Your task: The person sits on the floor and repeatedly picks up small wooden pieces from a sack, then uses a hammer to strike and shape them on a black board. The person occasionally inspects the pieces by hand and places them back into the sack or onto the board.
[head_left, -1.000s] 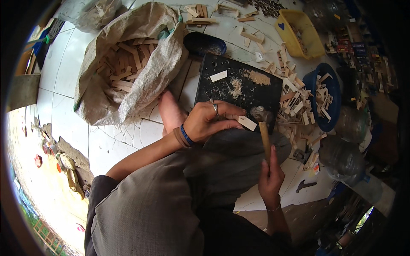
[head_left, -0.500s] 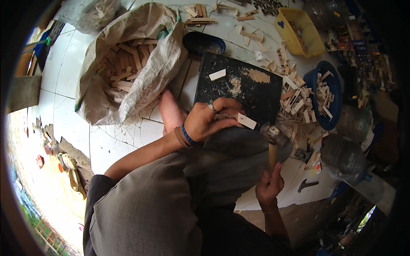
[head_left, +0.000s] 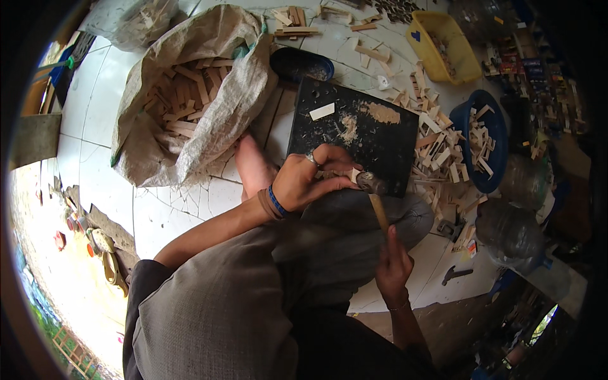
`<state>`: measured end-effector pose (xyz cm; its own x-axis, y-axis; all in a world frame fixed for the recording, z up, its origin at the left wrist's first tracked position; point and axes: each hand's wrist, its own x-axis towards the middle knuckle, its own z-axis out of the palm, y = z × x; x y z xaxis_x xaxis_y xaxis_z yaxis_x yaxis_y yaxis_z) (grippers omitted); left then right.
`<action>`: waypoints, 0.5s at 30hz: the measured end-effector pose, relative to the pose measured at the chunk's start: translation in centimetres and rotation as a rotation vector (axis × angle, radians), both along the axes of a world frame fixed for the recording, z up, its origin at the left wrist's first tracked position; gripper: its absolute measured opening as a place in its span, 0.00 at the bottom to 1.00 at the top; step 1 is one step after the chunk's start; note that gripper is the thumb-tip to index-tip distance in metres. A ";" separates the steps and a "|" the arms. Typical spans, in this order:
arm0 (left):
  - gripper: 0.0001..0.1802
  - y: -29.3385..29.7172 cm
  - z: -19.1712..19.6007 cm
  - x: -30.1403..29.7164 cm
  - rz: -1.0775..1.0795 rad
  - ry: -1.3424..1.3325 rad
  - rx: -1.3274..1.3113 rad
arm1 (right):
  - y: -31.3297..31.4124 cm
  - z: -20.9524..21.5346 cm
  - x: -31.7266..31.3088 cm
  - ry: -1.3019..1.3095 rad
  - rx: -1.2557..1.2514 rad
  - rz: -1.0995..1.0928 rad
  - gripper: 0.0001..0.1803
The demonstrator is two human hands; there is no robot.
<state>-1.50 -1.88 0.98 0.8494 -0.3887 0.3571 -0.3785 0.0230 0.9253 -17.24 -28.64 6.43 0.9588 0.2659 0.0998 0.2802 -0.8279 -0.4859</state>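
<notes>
My left hand [head_left: 310,180] is closed on a small pale wood piece [head_left: 356,174] at the near edge of a black board [head_left: 380,142]. In my right hand [head_left: 394,266] is a hammer [head_left: 379,209], gripped by its wooden handle. The hammer's head is over the wood piece and hides most of it; whether they touch I cannot tell. Another pale wood block [head_left: 322,111] lies on the board, near small heaps of sawdust [head_left: 380,113].
An open woven sack [head_left: 234,114] of wood strips stands at the left. Right of the board lie a heap of wood pieces [head_left: 437,149], a blue basin [head_left: 465,171] and a yellow tub [head_left: 472,69]. A second hammer [head_left: 457,275] rests on the tiles. Clear plastic bottles [head_left: 510,228] stand farther right.
My right hand has swung the hammer leftward, so its head has moved from beside the wood piece to over it. My left hand stays in place, holding the piece.
</notes>
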 end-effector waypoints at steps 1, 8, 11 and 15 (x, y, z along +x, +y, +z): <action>0.22 0.0 0.0 0.0 0.005 0.003 -0.001 | 0.0 -0.1 0.0 -0.124 0.049 0.018 0.39; 0.21 -0.1 0.2 0.0 0.029 0.027 0.011 | 0.0 0.4 -0.1 -0.145 -0.013 0.016 0.37; 0.20 0.0 0.2 0.1 0.022 -0.010 0.007 | 0.2 0.3 0.1 -0.211 0.087 -0.005 0.34; 0.20 -0.1 0.2 -0.1 0.033 0.031 0.021 | 0.4 0.9 -0.2 -0.032 0.002 -0.032 0.30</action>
<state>-1.57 -1.95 1.16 0.8726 -0.3671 0.3221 -0.3497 -0.0091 0.9368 -17.43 -28.19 7.37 0.9630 0.2352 0.1315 0.2694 -0.8355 -0.4789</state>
